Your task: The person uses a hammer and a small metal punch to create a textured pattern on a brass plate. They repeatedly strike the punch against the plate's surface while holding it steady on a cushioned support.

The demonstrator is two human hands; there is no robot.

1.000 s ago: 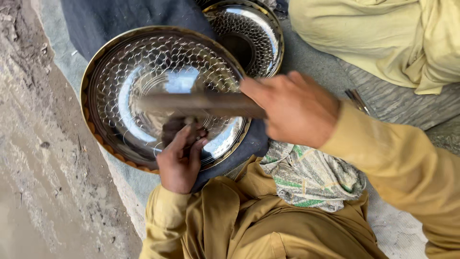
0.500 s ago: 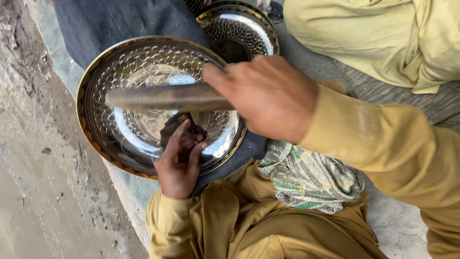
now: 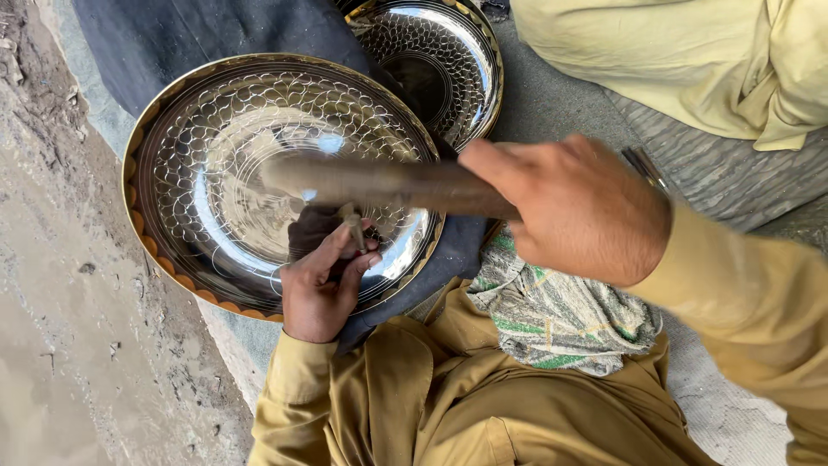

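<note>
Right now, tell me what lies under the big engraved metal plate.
Under the big engraved plate lies a dark blue cloth, showing above its rim and at its lower right edge. The plate covers everything directly beneath it.

Engraved shiny metal tray (image 3: pixel 216 173) lies flat; punch (image 3: pixel 352 226) upright on it (hammer (image 3: pixel 379 183) above).

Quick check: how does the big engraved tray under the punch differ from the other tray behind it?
The large tray lies in full view, with the left hand holding a small punch against it. The second tray sits beyond it, untouched, partly hidden and cut off by the frame's top edge. The large tray's rim shows an orange scalloped band; none shows on the second tray's rim. Both are round, shiny metal, and carry engraved scale-like patterns.
</note>
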